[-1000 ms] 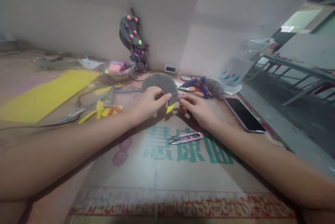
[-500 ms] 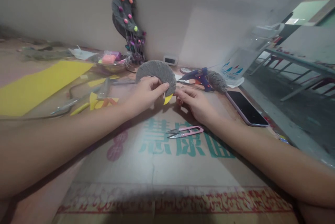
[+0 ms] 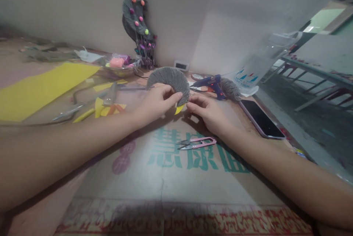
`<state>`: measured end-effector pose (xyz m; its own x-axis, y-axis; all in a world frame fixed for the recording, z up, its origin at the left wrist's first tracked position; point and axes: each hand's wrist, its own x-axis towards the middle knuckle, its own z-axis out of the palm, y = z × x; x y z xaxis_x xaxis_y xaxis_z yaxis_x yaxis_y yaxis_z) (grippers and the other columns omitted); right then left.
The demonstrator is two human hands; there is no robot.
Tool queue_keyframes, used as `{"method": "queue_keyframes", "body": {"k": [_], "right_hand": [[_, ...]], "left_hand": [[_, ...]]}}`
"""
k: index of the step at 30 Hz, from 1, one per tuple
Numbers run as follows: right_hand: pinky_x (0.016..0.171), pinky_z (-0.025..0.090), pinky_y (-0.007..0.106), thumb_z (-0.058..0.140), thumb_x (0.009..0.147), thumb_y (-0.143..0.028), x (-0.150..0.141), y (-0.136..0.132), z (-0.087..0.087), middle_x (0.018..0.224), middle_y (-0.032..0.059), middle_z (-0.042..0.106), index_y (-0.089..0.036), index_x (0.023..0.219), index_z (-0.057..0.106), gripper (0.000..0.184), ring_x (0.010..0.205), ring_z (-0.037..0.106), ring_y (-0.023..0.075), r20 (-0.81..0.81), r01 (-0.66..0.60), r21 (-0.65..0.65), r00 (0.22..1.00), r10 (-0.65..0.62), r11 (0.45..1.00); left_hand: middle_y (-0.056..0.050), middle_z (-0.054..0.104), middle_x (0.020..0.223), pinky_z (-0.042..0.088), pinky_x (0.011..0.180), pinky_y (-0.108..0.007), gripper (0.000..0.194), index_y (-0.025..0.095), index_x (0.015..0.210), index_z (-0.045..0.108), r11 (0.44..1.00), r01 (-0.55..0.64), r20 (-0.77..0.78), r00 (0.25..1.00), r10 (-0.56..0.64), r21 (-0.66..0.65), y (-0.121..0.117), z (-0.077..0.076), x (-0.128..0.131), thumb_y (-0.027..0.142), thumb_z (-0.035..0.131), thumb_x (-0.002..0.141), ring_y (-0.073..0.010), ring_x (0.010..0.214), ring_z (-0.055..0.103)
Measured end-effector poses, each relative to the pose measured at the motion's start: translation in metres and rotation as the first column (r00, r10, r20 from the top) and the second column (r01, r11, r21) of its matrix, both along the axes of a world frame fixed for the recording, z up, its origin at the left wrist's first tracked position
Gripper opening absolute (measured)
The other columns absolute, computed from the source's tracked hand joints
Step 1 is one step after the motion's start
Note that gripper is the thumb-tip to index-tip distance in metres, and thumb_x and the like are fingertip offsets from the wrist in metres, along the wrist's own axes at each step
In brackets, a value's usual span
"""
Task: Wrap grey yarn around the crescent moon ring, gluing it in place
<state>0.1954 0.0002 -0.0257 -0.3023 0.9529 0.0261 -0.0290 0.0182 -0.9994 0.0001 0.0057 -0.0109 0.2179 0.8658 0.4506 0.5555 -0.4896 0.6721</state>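
A crescent wrapped in grey yarn [image 3: 169,76] is gripped near its lower right end by my left hand [image 3: 161,100], the thumb across its front. Its bare yellow tip [image 3: 179,109] sticks out below the wrapping. Just right of that tip, my right hand [image 3: 205,111] is closed in a pinch, fingertips at the crescent's edge. Whatever lies in that pinch is too small to make out. Pink thread snips [image 3: 200,142] rest on the printed cardboard [image 3: 132,192] below my hands.
Behind my right hand lie a blue glue gun [image 3: 212,83] and a grey yarn bundle [image 3: 230,89]. A phone [image 3: 260,118] is at the right. Yellow sheet [image 3: 49,89], pliers [image 3: 110,96] and a bowl [image 3: 121,70] sit left. A decorated grey crescent [image 3: 135,19] hangs behind.
My right fingers have shifted slightly around the crescent's lower end, and less of the yellow tip shows. My left hand keeps its hold. The whole view has shifted a little.
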Motion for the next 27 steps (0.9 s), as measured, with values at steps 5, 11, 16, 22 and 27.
{"method": "queue_keyframes", "body": {"k": [5, 11, 16, 22, 27], "right_hand": [[0.061, 0.045, 0.026, 0.079, 0.075, -0.046, 0.0015, 0.0022, 0.0005, 0.075, -0.0021, 0.062, -0.019, 0.080, 0.067, 0.030, 0.065, 0.053, 0.0115, 0.105, 0.022, 0.122, 0.994, -0.035, 0.992], [0.061, 0.042, 0.026, 0.077, 0.075, -0.045, 0.0026, 0.0049, -0.0010, 0.072, -0.0021, 0.062, -0.019, 0.077, 0.067, 0.027, 0.064, 0.053, 0.0122, 0.131, 0.022, 0.168, 0.990, -0.045, 0.985], [0.061, 0.041, 0.027, 0.078, 0.074, -0.046, 0.0042, 0.0022, -0.0007, 0.071, -0.0015, 0.062, -0.020, 0.077, 0.067, 0.028, 0.066, 0.054, 0.0137, 0.148, 0.037, 0.184, 0.987, -0.065, 0.982], [0.058, 0.038, 0.026, 0.073, 0.080, -0.055, 0.0034, 0.0031, -0.0006, 0.069, -0.0015, 0.055, -0.020, 0.071, 0.063, 0.037, 0.062, 0.046, 0.0120, 0.170, 0.033, 0.235, 0.983, -0.075, 0.971], [0.056, 0.041, 0.026, 0.067, 0.086, -0.057, 0.0038, 0.0071, -0.0031, 0.082, -0.0007, 0.058, -0.022, 0.106, 0.070, 0.041, 0.062, 0.047, 0.0111, 0.088, 0.137, 0.269, 0.982, -0.166, 0.953]], "left_hand": [[0.000, 0.058, 0.062, 0.042, 0.069, -0.030, 0.040, 0.020, 0.060, 0.050, 1.000, 0.007, -0.002, 1.000, -0.007, -0.015, -0.0003, 0.0000, -0.0002, 0.043, 0.054, 0.092, -0.0173, 0.071, 0.056], [0.000, 0.059, 0.060, 0.041, 0.058, -0.028, 0.039, 0.020, 0.062, 0.053, 0.993, 0.024, 0.024, 0.999, -0.021, -0.116, -0.0024, 0.0006, 0.0012, 0.045, 0.056, 0.092, -0.0154, 0.061, 0.057], [0.001, 0.056, 0.051, 0.038, 0.049, -0.026, 0.040, 0.019, 0.061, 0.053, 0.972, 0.094, 0.052, 0.995, -0.085, -0.217, -0.0031, 0.0029, 0.0021, 0.044, 0.056, 0.092, -0.0132, 0.047, 0.054], [0.001, 0.054, 0.050, 0.037, 0.045, -0.024, 0.039, 0.019, 0.061, 0.054, 0.958, 0.146, 0.121, 0.985, -0.120, -0.245, 0.0031, 0.0002, 0.0009, 0.042, 0.056, 0.093, -0.0115, 0.044, 0.052], [0.003, 0.053, 0.055, 0.036, 0.044, -0.023, 0.038, 0.019, 0.065, 0.054, 0.960, 0.157, 0.188, 0.976, -0.114, -0.232, 0.0063, -0.0037, -0.0012, 0.045, 0.056, 0.093, -0.0098, 0.044, 0.049]]}}
